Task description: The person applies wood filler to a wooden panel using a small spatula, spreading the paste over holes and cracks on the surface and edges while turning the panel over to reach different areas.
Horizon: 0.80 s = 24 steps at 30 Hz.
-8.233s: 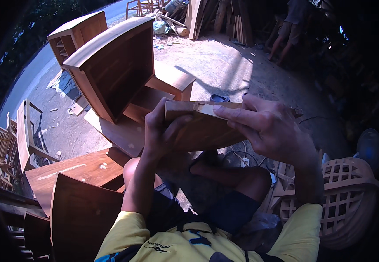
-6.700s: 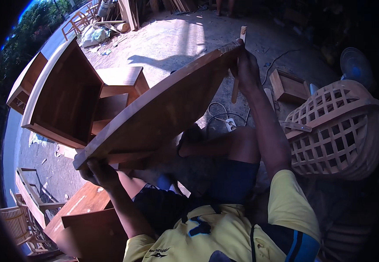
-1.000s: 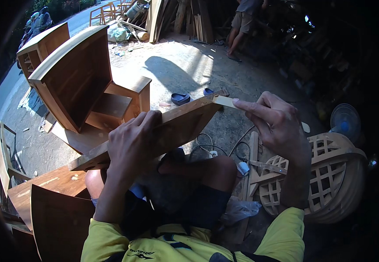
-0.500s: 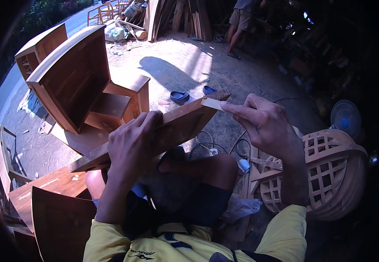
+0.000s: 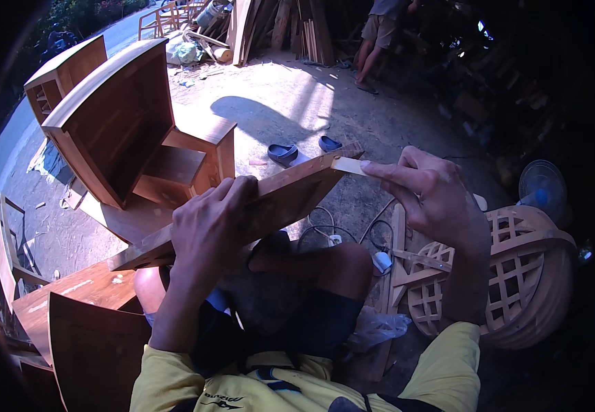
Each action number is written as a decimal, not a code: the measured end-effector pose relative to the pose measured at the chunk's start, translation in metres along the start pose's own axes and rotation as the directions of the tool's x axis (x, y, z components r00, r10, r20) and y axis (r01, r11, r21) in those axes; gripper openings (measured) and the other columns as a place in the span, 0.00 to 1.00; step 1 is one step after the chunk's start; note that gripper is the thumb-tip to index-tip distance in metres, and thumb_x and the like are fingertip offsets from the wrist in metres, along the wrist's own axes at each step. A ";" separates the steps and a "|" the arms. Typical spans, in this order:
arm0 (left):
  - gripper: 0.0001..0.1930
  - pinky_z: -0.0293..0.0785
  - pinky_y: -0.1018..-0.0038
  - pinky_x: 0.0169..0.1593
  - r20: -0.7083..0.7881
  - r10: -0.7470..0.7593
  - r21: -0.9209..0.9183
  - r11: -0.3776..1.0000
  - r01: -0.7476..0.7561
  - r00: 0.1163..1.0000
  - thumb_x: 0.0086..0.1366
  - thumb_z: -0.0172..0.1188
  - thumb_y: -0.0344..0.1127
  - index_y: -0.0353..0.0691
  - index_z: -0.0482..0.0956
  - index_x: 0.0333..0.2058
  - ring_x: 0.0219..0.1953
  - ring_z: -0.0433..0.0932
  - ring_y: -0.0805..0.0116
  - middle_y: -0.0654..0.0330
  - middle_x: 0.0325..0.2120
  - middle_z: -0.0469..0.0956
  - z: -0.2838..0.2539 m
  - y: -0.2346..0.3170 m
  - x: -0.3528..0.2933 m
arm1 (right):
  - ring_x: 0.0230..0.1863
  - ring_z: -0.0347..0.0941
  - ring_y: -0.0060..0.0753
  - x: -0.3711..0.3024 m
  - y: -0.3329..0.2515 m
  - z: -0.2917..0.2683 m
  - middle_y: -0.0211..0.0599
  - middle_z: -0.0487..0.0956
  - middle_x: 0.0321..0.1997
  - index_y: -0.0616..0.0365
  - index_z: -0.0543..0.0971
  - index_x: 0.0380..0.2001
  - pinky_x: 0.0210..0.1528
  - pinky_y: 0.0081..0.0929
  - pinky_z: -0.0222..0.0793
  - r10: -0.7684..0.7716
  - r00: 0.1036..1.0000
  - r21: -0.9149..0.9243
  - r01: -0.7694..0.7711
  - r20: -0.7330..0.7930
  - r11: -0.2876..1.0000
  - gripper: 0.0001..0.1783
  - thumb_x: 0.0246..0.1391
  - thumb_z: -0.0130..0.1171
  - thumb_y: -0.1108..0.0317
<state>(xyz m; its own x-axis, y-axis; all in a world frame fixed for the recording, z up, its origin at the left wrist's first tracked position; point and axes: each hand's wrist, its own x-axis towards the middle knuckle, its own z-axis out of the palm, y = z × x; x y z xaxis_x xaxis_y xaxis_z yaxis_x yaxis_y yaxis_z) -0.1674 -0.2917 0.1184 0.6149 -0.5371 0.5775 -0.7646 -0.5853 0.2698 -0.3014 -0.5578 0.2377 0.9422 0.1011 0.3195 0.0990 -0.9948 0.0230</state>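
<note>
My left hand [image 5: 212, 223] is wrapped around a brown wooden board [image 5: 287, 193], which slants up to the right above my lap. Between the fingers of my right hand [image 5: 424, 192] is a small pale flat strip [image 5: 350, 165], perhaps a putty blade or sliver of wood. The strip's tip touches the board's far right end, close to a small dark spot on its edge. My right thumb and fingertips press the strip's other end. What lies under my left palm is hidden.
Wooden cabinet pieces [image 5: 115, 120] stand at the left. Right of me are a round lattice wooden frame [image 5: 517, 275] and a fan [image 5: 542, 184]. Cables [image 5: 325, 226] and a plastic bag [image 5: 380, 329] lie near my legs; slippers [image 5: 283, 154] lie ahead. Another person [image 5: 376, 41] stands at the back.
My right hand and the pale strip have shifted slightly to the right along the board's end. My left hand and the board stay almost in place.
</note>
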 end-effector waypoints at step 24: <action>0.13 0.76 0.57 0.37 0.031 -0.003 -0.001 1.000 0.003 1.000 0.63 0.61 0.35 0.50 0.78 0.47 0.37 0.84 0.49 0.59 0.37 0.83 -0.002 0.006 -0.001 | 0.35 0.79 0.46 0.004 -0.006 -0.013 0.42 0.77 0.32 0.40 0.85 0.53 0.41 0.44 0.76 0.027 0.995 -0.059 -0.022 0.091 0.998 0.16 0.63 0.61 0.64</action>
<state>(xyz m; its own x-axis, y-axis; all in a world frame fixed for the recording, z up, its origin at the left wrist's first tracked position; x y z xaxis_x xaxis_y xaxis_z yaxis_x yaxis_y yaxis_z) -0.1730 -0.2933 0.1208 0.6232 -0.5538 0.5522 -0.7626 -0.5867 0.2724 -0.3029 -0.5516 0.2515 0.9698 0.0747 0.2320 0.0595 -0.9956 0.0721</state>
